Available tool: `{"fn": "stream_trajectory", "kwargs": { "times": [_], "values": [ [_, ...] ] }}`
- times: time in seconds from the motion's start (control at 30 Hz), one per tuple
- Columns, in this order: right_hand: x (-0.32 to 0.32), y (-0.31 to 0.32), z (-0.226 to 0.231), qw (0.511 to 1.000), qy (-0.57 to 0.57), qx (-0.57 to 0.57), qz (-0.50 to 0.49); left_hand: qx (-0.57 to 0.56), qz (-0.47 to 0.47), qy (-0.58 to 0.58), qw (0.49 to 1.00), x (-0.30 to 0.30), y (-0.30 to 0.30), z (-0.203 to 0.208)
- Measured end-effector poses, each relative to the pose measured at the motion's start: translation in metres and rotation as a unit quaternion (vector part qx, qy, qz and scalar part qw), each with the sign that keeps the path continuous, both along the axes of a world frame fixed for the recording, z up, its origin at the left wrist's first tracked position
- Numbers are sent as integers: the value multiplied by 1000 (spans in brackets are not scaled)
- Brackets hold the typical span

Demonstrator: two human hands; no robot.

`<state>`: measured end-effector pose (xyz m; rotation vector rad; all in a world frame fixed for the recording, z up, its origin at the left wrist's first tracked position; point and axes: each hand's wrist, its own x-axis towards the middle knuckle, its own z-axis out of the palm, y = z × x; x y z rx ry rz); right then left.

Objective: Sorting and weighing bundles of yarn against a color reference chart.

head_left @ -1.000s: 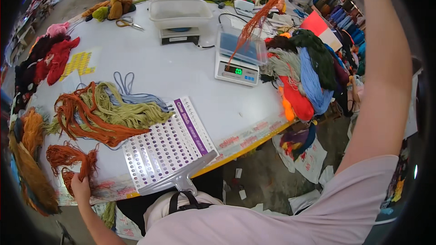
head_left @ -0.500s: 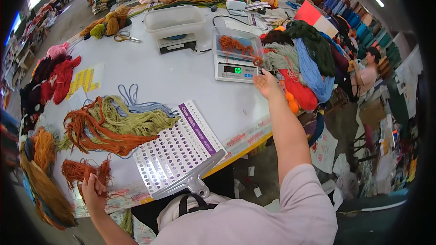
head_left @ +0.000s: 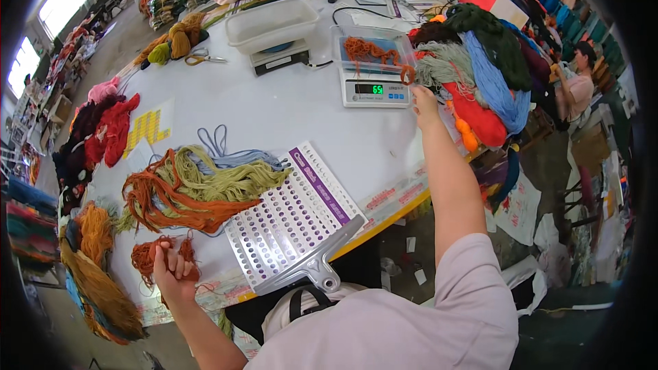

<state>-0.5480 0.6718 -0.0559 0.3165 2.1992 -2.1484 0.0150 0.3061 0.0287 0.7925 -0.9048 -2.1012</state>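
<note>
On the left, my left hand (head_left: 175, 273) is closed with curled fingers on a bunch of rust-orange yarn (head_left: 147, 257) lying by the table's near edge. My right hand (head_left: 425, 107) reaches to the right side of a white electronic scale (head_left: 351, 96) with a lit green display. Its fingers are loosely apart, and I see nothing held in them. A clear plastic tray (head_left: 337, 48) sits on the scale with a tangle of rust-orange yarn (head_left: 367, 49) inside. One loop of that yarn hangs over the tray's right rim, just above my fingertips.
A perforated thread card (head_left: 291, 223) lies in front of me, a metal clip (head_left: 315, 260) across its near end. Green and rust skeins (head_left: 199, 181) overlap its left side. Beyond stands a second scale (head_left: 281, 60) with a white tub (head_left: 271, 27). Colourful skeins (head_left: 497, 72) pile up at right. Scissors (head_left: 205, 59) lie far left.
The scene has shifted right and slightly up in view. The scale's display has gone from zero to a higher reading. My right hand now sits beside the scale's right edge; my left hand stays at the yarn.
</note>
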Motion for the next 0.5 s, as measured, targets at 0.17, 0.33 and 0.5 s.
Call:
{"fn": "stream_trajectory", "kwargs": {
  "times": [0.17, 0.33, 0.5],
  "values": [
    [2, -16, 13, 999, 40, 7, 1, -31, 64, -11, 997, 19, -12, -2],
    [-8, -16, 9, 999, 29, -8, -19, -34, 66, -7, 997, 25, -17, -3],
    [-8, -22, 13, 999, 21, -24, -17, -43, 72, -9, 996, 24, -15, -4]
  ]
}}
